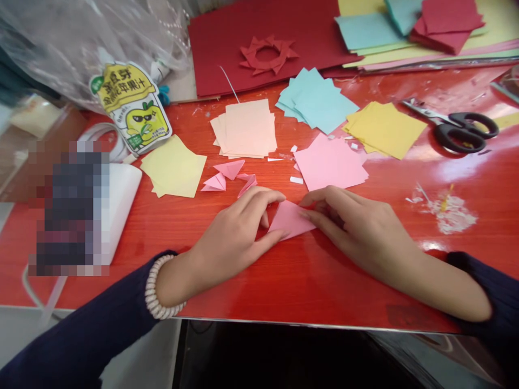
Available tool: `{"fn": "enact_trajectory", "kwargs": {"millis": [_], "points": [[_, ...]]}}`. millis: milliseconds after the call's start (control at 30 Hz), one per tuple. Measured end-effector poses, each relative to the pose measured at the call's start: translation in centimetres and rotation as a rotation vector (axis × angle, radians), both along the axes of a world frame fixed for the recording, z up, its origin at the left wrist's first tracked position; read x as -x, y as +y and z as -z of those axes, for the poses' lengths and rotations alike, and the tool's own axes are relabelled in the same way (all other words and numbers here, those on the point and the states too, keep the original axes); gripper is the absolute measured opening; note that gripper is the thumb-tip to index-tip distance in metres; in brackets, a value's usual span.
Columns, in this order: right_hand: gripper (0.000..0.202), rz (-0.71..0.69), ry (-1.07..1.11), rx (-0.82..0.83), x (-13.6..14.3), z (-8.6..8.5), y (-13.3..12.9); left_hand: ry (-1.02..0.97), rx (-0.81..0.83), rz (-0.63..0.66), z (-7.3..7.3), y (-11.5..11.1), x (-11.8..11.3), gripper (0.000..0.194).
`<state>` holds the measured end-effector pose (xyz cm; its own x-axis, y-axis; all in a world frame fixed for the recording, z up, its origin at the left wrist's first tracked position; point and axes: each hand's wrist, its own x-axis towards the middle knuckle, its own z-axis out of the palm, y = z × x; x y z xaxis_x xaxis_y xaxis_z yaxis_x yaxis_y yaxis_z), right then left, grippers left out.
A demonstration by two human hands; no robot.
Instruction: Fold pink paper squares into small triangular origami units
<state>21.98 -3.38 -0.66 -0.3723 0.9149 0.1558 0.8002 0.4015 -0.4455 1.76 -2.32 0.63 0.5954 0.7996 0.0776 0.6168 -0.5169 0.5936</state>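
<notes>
We have a folded pink paper (290, 220) between our two hands on the red table (243, 292), nearer to us than the stack of pink squares (330, 162) and a little to its left. Our right hand (365, 229), just on the near side of the pink stack, has its thumb and forefinger together, clamped on the right part of the folded pink paper. Our left hand (227, 232) is to the near left of the pink stack, thumb and forefinger spread apart, their tips by the near and far edges of the same paper; whether they grip it we cannot tell. To the left of the pink stack we see three small folded pieces (230, 169), also pink, and farther left some pale yellow squares (176, 167). Beyond the pink stack, on its left, lie peach squares (249, 129); straight behind it, light blue squares (318, 100); behind and to its right, deep yellow squares (391, 129). Well to the right of the pink stack are black-handled scissors (444, 118) and a small heap of pale scraps (452, 213). Far behind the pink stack, to its left, a red folded ring (286, 54) rests on large dark red sheets (223, 48)
</notes>
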Motion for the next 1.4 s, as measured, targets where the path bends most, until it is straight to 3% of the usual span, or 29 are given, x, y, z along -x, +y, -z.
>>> {"fn": "enact_trajectory", "kwargs": {"millis": [333,1033,1167,1400], "points": [[0.013,-0.027,-0.081,-0.122,0.3,0.1,0.1,-0.019,0.027,0.058,0.2,0.3,0.1,0.033],[0.027,-0.032,-0.217,-0.188,1.2,0.3,0.6,-0.008,0.089,0.091,0.0,0.6,0.2,0.034],[0.034,-0.087,-0.214,-0.123,1.0,-0.1,0.7,-0.002,0.137,0.070,-0.1,0.7,0.3,0.036],[0.011,-0.124,-0.068,0.088,0.4,-0.7,1.0,0.032,0.154,0.120,-0.4,0.9,0.0,0.032]]}}
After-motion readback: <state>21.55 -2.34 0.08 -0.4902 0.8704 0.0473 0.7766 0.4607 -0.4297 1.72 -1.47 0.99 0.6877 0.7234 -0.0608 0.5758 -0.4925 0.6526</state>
